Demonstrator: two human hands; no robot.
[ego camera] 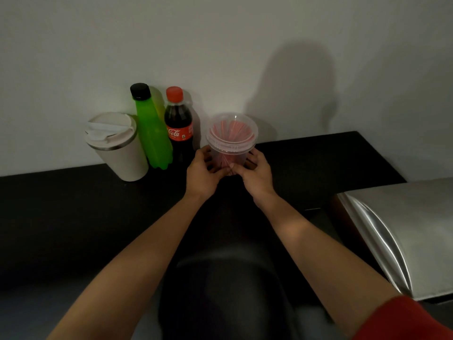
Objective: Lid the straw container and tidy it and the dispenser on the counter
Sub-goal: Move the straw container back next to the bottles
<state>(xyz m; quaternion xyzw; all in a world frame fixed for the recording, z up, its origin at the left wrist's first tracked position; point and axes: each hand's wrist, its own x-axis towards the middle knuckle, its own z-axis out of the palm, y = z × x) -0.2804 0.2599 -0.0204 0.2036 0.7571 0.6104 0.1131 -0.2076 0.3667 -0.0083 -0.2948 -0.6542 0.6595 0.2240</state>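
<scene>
A clear plastic straw container (231, 143) stands on the black counter (73, 217) near the wall, with red straws inside and a clear lid (232, 128) on top. My left hand (202, 171) wraps its left side near the base. My right hand (255, 171) wraps its right side, so both hands hold it. A brushed-metal dispenser (397, 231) sits at the right edge of the counter, apart from both hands.
Left of the container, against the wall, stand a cola bottle (179, 128), a green bottle (152, 133) and a cream lidded cup (117, 146). A white wall (245, 45) rises behind the counter. A dark rounded object (220, 290) lies close below me.
</scene>
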